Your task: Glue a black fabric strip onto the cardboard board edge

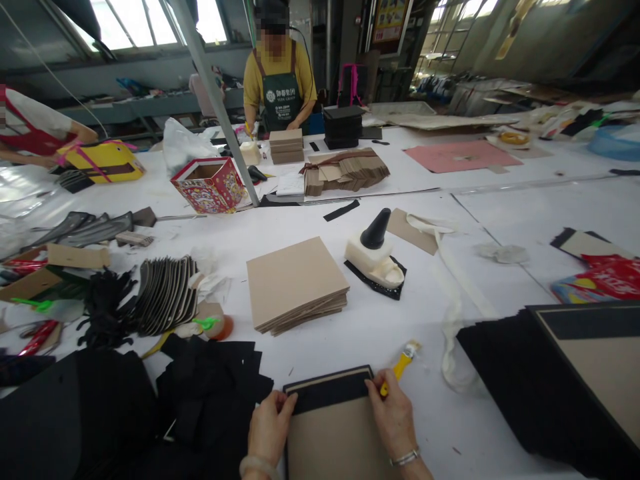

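Left hand (270,423) angled forward, fingers pinching the left edge of the board (335,440). Right hand (395,413): thumb at black strip (330,392), fingers grasping brush (400,368). Board lies on tabletop (440,417), between hands.

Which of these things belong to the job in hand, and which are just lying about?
In the job, it seems:
left hand and right hand, both at the panel
black strip across the panel
yellow-handled brush by the right hand
probably the tan board stack

Apparently just lying about:
patterned red box
pink sheet
shiny red packet
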`<state>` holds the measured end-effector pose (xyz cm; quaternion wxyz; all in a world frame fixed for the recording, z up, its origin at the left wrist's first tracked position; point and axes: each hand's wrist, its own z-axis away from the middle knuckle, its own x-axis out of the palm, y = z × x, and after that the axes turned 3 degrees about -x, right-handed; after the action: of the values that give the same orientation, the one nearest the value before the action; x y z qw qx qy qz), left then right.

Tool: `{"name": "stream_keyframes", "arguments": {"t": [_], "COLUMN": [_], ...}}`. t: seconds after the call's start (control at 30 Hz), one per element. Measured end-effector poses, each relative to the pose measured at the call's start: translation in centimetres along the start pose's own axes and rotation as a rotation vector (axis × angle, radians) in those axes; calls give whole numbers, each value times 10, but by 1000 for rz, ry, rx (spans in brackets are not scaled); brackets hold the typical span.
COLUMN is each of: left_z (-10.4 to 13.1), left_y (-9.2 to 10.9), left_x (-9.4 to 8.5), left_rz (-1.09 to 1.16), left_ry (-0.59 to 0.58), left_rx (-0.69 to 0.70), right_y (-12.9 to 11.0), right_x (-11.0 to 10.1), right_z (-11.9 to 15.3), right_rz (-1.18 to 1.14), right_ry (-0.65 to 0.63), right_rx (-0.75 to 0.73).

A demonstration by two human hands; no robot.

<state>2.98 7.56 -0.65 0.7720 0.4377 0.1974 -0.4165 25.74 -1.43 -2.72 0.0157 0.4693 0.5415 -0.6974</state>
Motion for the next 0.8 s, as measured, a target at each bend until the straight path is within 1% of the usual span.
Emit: {"name": "stream_keyframes", "arguments": {"t": [0.37, 0.8], "left_z": [-1, 0], "left_y": [-1, 1], "left_x": [2, 2], "left_rz": [33, 77], "left_ry": [17, 21], "left_rx": [-18, -4], "right_y": [2, -2], "right_x": [2, 3], "right_z": [-1, -1], "right_rz": [30, 73], "right_ry": [-20, 17], "right_rx": [16, 8]}}
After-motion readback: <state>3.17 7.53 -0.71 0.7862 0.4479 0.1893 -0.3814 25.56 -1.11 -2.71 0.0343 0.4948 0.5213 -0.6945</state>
